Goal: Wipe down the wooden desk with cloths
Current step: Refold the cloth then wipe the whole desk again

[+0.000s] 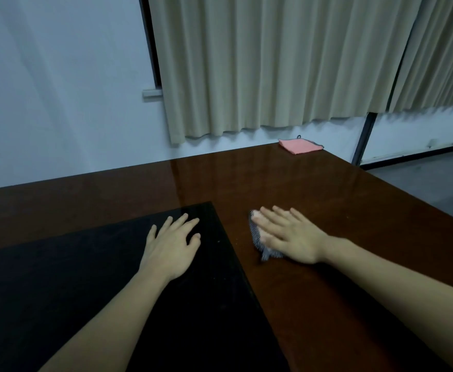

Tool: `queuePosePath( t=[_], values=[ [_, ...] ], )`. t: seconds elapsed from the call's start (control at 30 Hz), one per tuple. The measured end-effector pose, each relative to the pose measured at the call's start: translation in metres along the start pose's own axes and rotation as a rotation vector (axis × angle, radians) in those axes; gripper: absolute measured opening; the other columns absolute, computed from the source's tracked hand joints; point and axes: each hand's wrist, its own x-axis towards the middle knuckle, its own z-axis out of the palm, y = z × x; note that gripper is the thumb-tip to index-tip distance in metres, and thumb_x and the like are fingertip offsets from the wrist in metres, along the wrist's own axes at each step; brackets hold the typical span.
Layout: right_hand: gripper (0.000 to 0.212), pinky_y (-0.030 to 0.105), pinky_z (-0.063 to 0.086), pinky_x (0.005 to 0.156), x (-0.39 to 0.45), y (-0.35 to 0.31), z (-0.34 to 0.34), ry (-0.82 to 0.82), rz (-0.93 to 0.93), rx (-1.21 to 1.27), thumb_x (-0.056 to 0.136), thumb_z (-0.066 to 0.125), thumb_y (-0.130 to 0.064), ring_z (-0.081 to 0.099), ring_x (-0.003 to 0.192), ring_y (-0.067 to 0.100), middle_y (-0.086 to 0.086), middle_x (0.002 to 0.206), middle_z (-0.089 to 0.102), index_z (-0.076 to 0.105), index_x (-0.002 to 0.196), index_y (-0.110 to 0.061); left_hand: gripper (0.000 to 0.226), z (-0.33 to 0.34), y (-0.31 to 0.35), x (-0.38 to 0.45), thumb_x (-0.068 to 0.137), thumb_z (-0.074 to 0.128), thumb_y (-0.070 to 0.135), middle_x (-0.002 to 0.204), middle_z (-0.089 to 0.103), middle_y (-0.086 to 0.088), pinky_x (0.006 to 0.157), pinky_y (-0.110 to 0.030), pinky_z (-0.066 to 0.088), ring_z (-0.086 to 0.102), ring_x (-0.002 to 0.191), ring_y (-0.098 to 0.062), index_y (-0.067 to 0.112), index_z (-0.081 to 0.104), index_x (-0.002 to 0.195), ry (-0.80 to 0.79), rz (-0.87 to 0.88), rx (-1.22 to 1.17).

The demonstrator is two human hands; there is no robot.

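While right hand (291, 235) presses grey cloth (257, 237), pink cloth (299, 145) on desk (327, 189)

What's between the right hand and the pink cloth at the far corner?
Head view: only bare wooden desk between the right hand, pressing flat on a grey cloth, and the pink cloth.

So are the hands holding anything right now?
Nothing is gripped. The right hand presses flat on top of a grey cloth on the desk; the left hand rests open on the black mat.
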Motion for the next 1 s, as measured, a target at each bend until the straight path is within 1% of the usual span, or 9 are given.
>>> queuePosePath(
  t=[0.1, 0.23, 0.33, 0.5, 0.6, 0.67, 0.8, 0.9, 1.0],
  values=[
    [0.065, 0.046, -0.005, 0.125, 0.039, 0.023, -0.003, 0.028, 0.164, 0.007, 0.100, 0.007, -0.068, -0.010, 0.156, 0.019, -0.008, 0.169, -0.012, -0.009, 0.158, -0.044, 0.051, 0.000, -0.002, -0.001, 0.108, 0.028, 0.049, 0.169, 0.011, 0.014, 0.126, -0.047, -0.002, 0.003, 0.157, -0.016, 0.042, 0.026, 0.158, 0.004, 0.001, 0.000],
    [0.061, 0.051, -0.005, 0.125, 0.071, 0.023, -0.011, 0.033, 0.262, 0.043, 0.103, 0.011, -0.063, -0.009, 0.156, 0.023, -0.005, 0.170, -0.010, -0.005, 0.159, -0.043, 0.051, 0.002, -0.002, 0.000, 0.107, 0.028, 0.049, 0.169, 0.012, 0.014, 0.126, -0.047, -0.002, 0.003, 0.157, -0.017, 0.041, 0.027, 0.158, 0.010, 0.011, -0.011],
    [0.062, 0.052, -0.006, 0.125, 0.076, -0.005, -0.013, 0.024, 0.192, 0.037, 0.103, 0.010, -0.064, -0.010, 0.156, 0.023, -0.005, 0.170, -0.011, -0.006, 0.159, -0.043, 0.052, 0.002, -0.002, 0.000, 0.107, 0.028, 0.049, 0.169, 0.012, 0.014, 0.126, -0.048, -0.002, 0.003, 0.157, -0.017, 0.041, 0.027, 0.158, 0.009, 0.013, -0.013],
    [0.063, 0.047, -0.008, 0.125, 0.041, -0.073, -0.002, 0.014, -0.061, -0.045, 0.103, 0.010, -0.063, -0.013, 0.155, 0.019, -0.009, 0.168, -0.014, -0.011, 0.158, -0.043, 0.051, -0.002, -0.002, -0.002, 0.107, 0.035, 0.046, 0.168, 0.016, 0.012, 0.126, -0.047, 0.001, 0.007, 0.157, -0.017, 0.039, 0.031, 0.157, 0.038, 0.027, -0.102],
    [0.062, 0.043, -0.012, 0.124, 0.010, -0.088, 0.007, 0.001, -0.168, -0.011, 0.102, 0.011, -0.064, -0.018, 0.153, 0.012, -0.013, 0.167, -0.017, -0.011, 0.157, -0.047, 0.049, -0.012, -0.011, -0.009, 0.107, 0.039, 0.041, 0.168, 0.020, 0.009, 0.126, -0.045, 0.008, 0.011, 0.156, -0.018, 0.035, 0.036, 0.156, 0.098, 0.025, -0.204],
    [0.061, 0.041, -0.013, 0.124, 0.001, -0.087, 0.008, -0.006, -0.187, -0.004, 0.101, 0.012, -0.066, -0.019, 0.152, 0.010, -0.015, 0.166, -0.017, -0.011, 0.156, -0.050, 0.049, -0.022, -0.024, -0.019, 0.107, 0.039, 0.041, 0.167, 0.023, 0.009, 0.125, -0.044, 0.008, 0.013, 0.156, -0.018, 0.034, 0.037, 0.156, 0.105, 0.028, -0.163],
    [0.061, 0.041, -0.009, 0.124, 0.025, -0.074, 0.001, 0.004, -0.072, -0.016, 0.101, 0.011, -0.066, -0.013, 0.155, 0.014, -0.013, 0.167, -0.013, -0.009, 0.156, -0.048, 0.049, -0.038, -0.063, -0.046, 0.107, 0.039, 0.041, 0.166, 0.023, 0.011, 0.126, -0.046, 0.008, 0.012, 0.156, -0.017, 0.036, 0.035, 0.156, 0.065, -0.009, -0.067],
    [0.062, 0.046, -0.006, 0.124, 0.058, -0.066, -0.003, 0.026, 0.075, -0.004, 0.102, 0.010, -0.065, -0.009, 0.156, 0.018, -0.009, 0.169, -0.012, -0.009, 0.158, -0.045, 0.049, -0.042, -0.091, -0.065, 0.107, 0.039, 0.041, 0.167, 0.022, 0.011, 0.126, -0.049, 0.007, 0.011, 0.156, -0.018, 0.037, 0.034, 0.156, 0.049, -0.065, -0.036],
    [0.061, 0.050, -0.005, 0.125, 0.078, -0.081, -0.004, 0.027, 0.135, 0.018, 0.104, 0.011, -0.063, -0.009, 0.156, 0.022, -0.007, 0.170, -0.012, -0.008, 0.159, -0.044, 0.049, -0.045, -0.113, -0.075, 0.107, 0.039, 0.042, 0.167, 0.022, 0.011, 0.126, -0.052, 0.007, 0.011, 0.156, -0.019, 0.038, 0.033, 0.156, 0.045, -0.110, -0.018]
  ],
)
